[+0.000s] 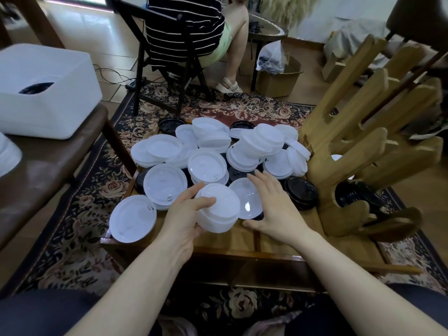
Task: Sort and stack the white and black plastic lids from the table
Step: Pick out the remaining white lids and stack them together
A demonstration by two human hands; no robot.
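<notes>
A low wooden table [271,241] stands on a dark floral rug [80,197], heaped with round plastic lids. Most are white lids [207,163], translucent and glossy, flat-topped with a raised rim, lying tilted and overlapping one another. Black lids [300,192] of the same shape show beneath and beside them, with a short stack at the right edge. The left hand [186,214] grips a short stack of white lids [218,209] just above the near edge, thumb curled over the top. The right hand [274,204] hovers beside it, fingers spread and straight, holding nothing. A wooden rack [358,146] stands at the right.
</notes>
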